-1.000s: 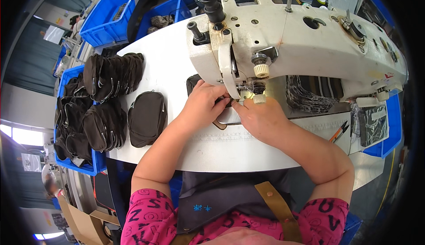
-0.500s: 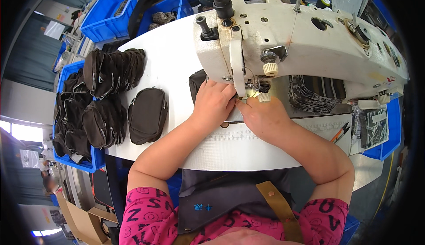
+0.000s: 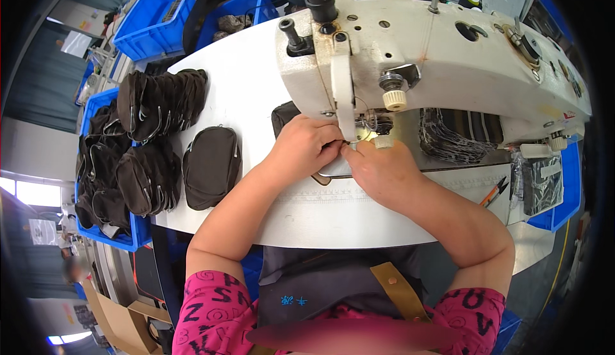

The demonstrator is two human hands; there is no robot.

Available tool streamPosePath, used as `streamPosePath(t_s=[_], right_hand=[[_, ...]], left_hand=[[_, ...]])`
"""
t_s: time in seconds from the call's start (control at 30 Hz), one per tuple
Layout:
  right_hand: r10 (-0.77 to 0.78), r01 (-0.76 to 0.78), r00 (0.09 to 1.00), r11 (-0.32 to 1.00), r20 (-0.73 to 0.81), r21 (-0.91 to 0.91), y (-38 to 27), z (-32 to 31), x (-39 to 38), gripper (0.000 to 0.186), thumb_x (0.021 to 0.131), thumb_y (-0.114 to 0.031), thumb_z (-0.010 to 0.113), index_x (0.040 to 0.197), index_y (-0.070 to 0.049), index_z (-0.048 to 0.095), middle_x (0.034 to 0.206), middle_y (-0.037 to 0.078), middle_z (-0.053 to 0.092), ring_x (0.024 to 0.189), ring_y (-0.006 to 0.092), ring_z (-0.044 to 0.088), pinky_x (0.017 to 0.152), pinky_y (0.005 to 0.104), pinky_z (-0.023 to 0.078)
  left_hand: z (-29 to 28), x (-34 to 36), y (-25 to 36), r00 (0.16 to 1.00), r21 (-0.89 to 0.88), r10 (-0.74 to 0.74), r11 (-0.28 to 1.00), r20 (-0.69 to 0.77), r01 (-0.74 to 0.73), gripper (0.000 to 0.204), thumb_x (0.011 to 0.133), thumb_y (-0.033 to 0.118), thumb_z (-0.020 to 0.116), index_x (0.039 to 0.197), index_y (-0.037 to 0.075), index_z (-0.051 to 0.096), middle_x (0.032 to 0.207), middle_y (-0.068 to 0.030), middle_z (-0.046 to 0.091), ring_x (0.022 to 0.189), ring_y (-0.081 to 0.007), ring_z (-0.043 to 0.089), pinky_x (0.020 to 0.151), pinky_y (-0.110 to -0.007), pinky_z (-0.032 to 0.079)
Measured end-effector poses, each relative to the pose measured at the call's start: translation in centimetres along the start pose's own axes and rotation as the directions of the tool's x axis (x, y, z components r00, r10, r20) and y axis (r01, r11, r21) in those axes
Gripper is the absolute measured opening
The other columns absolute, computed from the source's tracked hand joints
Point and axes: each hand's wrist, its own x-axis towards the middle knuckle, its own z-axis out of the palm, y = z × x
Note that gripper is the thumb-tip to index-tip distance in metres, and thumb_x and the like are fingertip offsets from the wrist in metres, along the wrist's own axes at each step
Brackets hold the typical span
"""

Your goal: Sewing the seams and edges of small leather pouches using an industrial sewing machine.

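Under the head of a white sewing machine (image 3: 378, 41), my left hand (image 3: 306, 145) is closed on a dark brown zippered pouch (image 3: 282, 116). Most of that pouch is hidden beneath the hand; a corner shows beyond the knuckles and a rounded bit of edge shows below the fingers. My right hand (image 3: 386, 168) pinches the work's edge just in front of the lit needle area, its fingertips almost meeting the left ones. The needle tip and the seam are too covered to make out. A finished-looking dark pouch (image 3: 212, 168) lies flat left of my left forearm.
Rows of similar pouches (image 3: 148, 179) stand at the left, beside and over a blue crate (image 3: 139, 233). Dark fabric pieces (image 3: 458, 136) are stacked under the machine arm. A ruler strip (image 3: 442, 185) runs along the table, with pens (image 3: 494, 192) at right.
My left hand has shifted slightly left and its fingers are more curled. The pouch edge below it has turned and shows more. My right hand stays nearly in place.
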Motion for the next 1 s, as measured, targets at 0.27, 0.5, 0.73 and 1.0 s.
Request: streamPosePath(t_s=[0.27,0.5,0.73,1.0], right_hand=[[-0.032,0.032,0.999,0.996,0.006,-0.081,0.1,0.1,0.0,0.032,0.077,-0.013,0.073,0.109,-0.010,0.076,0.076,0.000,0.056,0.069,0.0163,0.062,0.051,0.0349,0.049],[-0.058,0.065,0.996,0.990,0.060,-0.124,-0.2,-0.3,0.0,0.035,0.076,-0.014,0.074,0.110,-0.005,0.069,0.082,0.002,0.062,0.072,0.0180,0.064,0.057,0.0324,0.046],[-0.040,0.041,0.999,0.994,0.009,-0.105,-0.2,-0.3,0.2,0.031,0.075,-0.012,0.074,0.105,-0.006,0.069,0.079,0.002,0.058,0.071,0.0192,0.063,0.058,0.0340,0.048],[-0.007,0.010,1.000,0.987,0.019,-0.161,0.5,0.1,0.1,0.039,0.076,-0.010,0.072,0.114,-0.005,0.070,0.080,0.001,0.060,0.069,0.0204,0.063,0.060,0.0347,0.048]], left_hand=[[0.2,-0.7,-0.2,1.000,0.040,0.009,0.999,-0.003,-0.009,0.018,0.080,0.007,0.075,0.098,0.006,0.078,0.102,-0.0053,0.074,0.098,-0.0267,0.068,0.087,-0.040,0.054],[-0.9,-1.2,-0.2,0.998,0.042,0.010,0.999,0.067,-0.013,0.025,0.082,0.007,0.074,0.106,0.009,0.079,0.116,-0.0029,0.072,0.112,-0.0251,0.064,0.092,-0.036,0.057],[-0.5,-1.5,-0.2,0.994,0.103,-0.018,0.995,0.110,0.007,0.031,0.084,0.010,0.071,0.114,0.010,0.077,0.117,0.0003,0.071,0.111,-0.0258,0.062,0.082,-0.036,0.060],[0.4,-1.0,1.2,0.993,0.147,-0.097,0.985,0.073,0.086,0.030,0.084,0.011,0.071,0.113,0.005,0.075,0.117,-0.0047,0.070,0.111,-0.0278,0.062,0.081,-0.037,0.060]])
